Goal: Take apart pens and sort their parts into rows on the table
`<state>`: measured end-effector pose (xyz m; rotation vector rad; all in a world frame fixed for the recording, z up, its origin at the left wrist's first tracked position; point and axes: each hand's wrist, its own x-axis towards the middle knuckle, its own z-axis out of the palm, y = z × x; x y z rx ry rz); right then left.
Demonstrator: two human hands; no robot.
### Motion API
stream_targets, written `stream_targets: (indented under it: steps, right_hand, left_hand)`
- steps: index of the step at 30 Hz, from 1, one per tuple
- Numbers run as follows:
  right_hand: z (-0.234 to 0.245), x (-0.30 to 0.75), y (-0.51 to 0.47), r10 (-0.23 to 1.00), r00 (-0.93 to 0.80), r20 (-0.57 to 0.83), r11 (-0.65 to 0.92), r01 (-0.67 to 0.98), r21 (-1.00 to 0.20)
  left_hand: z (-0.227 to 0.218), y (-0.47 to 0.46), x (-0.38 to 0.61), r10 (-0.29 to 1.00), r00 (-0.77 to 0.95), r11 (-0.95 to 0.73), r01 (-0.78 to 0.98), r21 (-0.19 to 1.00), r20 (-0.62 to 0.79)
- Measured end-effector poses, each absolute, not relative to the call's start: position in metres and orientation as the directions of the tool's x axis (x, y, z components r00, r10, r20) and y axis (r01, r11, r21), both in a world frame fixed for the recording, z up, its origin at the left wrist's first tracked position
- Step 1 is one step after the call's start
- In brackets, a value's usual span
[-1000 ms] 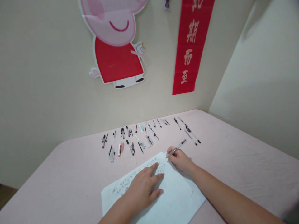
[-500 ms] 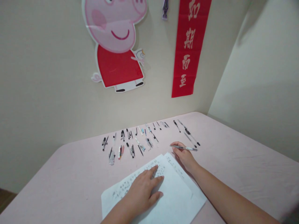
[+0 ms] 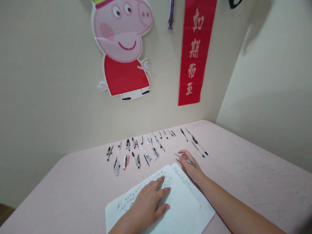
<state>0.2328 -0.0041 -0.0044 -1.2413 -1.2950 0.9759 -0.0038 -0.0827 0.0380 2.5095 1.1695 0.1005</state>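
Observation:
My left hand [image 3: 152, 200] lies flat with its fingers spread on a white sheet of paper [image 3: 182, 208] that has rows of dark handwriting near its top. Beneath it a second written sheet [image 3: 203, 196] shows along the right side. My right hand [image 3: 191, 167] is closed around a slim pen [image 3: 190, 162], just past the papers' upper right corner. The pen's thin end points left and the other end sticks out to the right over the hand.
Beyond the papers, several pens and pen parts [image 3: 136, 160] lie in two rough rows on the pink-covered table [image 3: 73, 185]. More pens [image 3: 198, 148] lie at the back right. A wall with a pig cutout [image 3: 126, 76] and a red banner [image 3: 192, 65] bounds the far side.
The pen has turned in my right hand, so its outer end now slants lower and closer to the hand. My left hand stays on the paper. The view has tilted slightly upward.

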Motion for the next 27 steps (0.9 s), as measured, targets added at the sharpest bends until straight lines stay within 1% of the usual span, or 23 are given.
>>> stream_targets:
  steps: [4,6,8,12,15,16,18,21,24,27]
  right_hand:
    - [0.001,0.239,-0.003,0.948,0.125,0.293,0.256,0.249,-0.934]
    - [0.003,0.241,-0.002,0.943,0.107,0.316,0.280,0.258,-0.925]
    - [0.005,0.241,-0.001,0.955,0.089,0.284,0.258,0.228,-0.939]
    - [0.002,0.243,0.002,0.983,0.067,0.172,0.162,0.134,-0.978]
    - [-0.002,0.249,0.007,0.981,0.096,0.167,0.154,0.129,-0.980]
    - [-0.004,0.252,0.009,0.976,0.114,0.188,0.168,0.164,-0.972]
    - [-0.007,0.260,0.014,0.956,0.145,0.256,0.207,0.287,-0.935]
    - [-0.013,0.274,0.024,0.914,0.178,0.365,0.243,0.480,-0.843]
    - [-0.020,0.287,0.032,0.888,0.214,0.407,0.201,0.614,-0.763]
    - [-0.025,0.298,0.037,0.863,0.211,0.458,0.166,0.740,-0.652]
  left_hand:
    - [0.035,-0.083,-0.005,0.757,0.647,-0.581,0.730,0.361,-0.091]
    - [0.035,-0.082,-0.005,0.755,0.650,-0.581,0.725,0.371,-0.088]
    - [0.035,-0.082,-0.006,0.753,0.652,-0.580,0.719,0.383,-0.084]
    - [0.039,-0.082,-0.005,0.750,0.654,-0.575,0.716,0.396,-0.095]
    - [0.043,-0.083,-0.004,0.751,0.652,-0.570,0.722,0.391,-0.109]
    - [0.044,-0.083,-0.004,0.751,0.651,-0.570,0.724,0.388,-0.110]
    - [0.045,-0.082,-0.004,0.751,0.650,-0.571,0.726,0.383,-0.113]
    - [0.043,-0.081,-0.005,0.753,0.649,-0.569,0.727,0.385,-0.112]
    - [0.040,-0.081,-0.006,0.752,0.650,-0.569,0.723,0.391,-0.107]
    - [0.039,-0.082,-0.006,0.753,0.649,-0.567,0.722,0.396,-0.106]
